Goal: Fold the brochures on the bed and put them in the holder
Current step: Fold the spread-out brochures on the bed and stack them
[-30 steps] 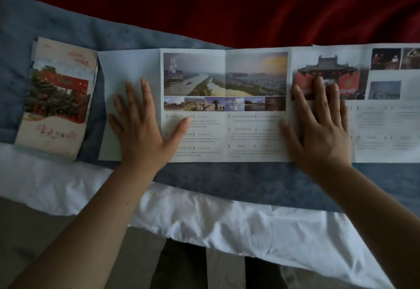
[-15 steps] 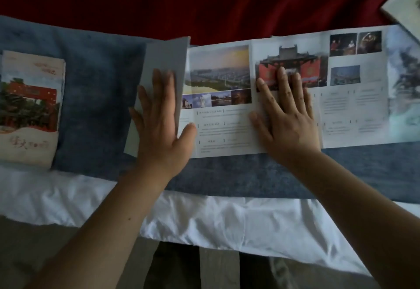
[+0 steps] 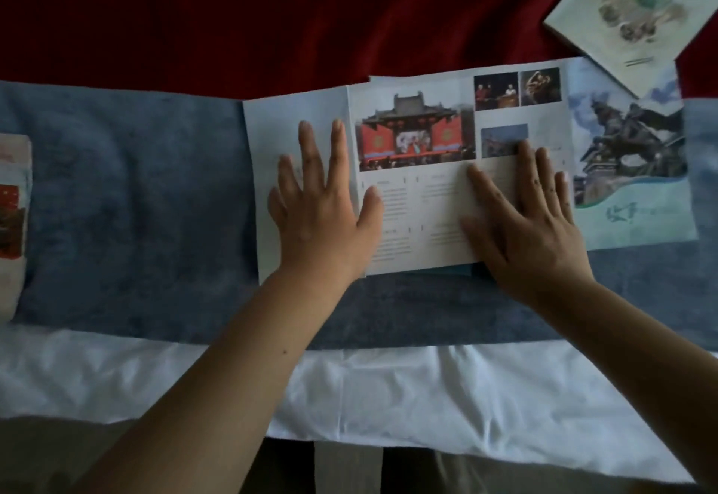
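Pressing flat on the brochure (image 3: 423, 206) with the left hand (image 3: 322, 217), fingers straight and spread wide, on the blank flap. Same with the right hand (image 3: 522, 229), flat, holding nothing. Lying part folded on the blue blanket (image 3: 136, 202). Far left, a stack (image 3: 11, 221); top right, a booklet (image 3: 629, 8).

A bedroom; whether in a home or a hotel cannot be told. A bed (image 3: 427, 388) fills the view: a white sheet (image 3: 97, 377) hangs over its near edge, a blue runner (image 3: 136, 202) lies across it, a red cloth (image 3: 233, 27) lies farther off, and more white bedding shows at the far edge. Sightseeing papers lie on it: an open brochure (image 3: 419, 136) in the middle, a stack (image 3: 11, 202) at the left, a booklet (image 3: 629, 4) far right. Brown floor (image 3: 58, 451) shows nearest.
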Available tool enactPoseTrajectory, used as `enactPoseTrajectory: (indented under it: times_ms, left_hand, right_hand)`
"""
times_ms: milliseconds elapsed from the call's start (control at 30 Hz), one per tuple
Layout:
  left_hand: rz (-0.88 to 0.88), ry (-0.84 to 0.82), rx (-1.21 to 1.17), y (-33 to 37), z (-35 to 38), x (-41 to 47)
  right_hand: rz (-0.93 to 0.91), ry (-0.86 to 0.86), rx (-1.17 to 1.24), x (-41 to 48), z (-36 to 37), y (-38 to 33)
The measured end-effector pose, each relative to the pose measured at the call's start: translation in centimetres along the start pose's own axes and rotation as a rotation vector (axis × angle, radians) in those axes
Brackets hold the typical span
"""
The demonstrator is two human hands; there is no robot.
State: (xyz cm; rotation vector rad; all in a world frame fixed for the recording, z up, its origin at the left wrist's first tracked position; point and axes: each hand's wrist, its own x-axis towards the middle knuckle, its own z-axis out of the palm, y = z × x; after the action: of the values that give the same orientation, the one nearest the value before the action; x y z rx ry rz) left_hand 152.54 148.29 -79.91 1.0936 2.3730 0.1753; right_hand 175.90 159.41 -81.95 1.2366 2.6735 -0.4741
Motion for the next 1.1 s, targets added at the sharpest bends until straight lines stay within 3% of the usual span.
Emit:
enactPoseTrajectory:
  times_ms: [233,500,967,1100]
  left_hand:
    - [0.08,0.017,0.221,-0.9,3.2,0.3]
    - [0.109,0.106,0.26,-7.9,2.1,0.0]
    - [0.014,0.123,0.222,-24.6,-3.4,-1.2]
    - [0.02,0.116,0.204,-27.1,-4.5,-1.1]
  right_hand:
    - [-0.01,-0.008,0.056,-0.4,1.3,-0.7]
    - [-0.034,-0.057,0.07,-0.4,1.6,-7.6]
    - [-0.303,-0.208,-0.01,2.4,4.5,-22.5]
    - [-0.341,-0.168,-0.025,2.9,5.1,-24.1]
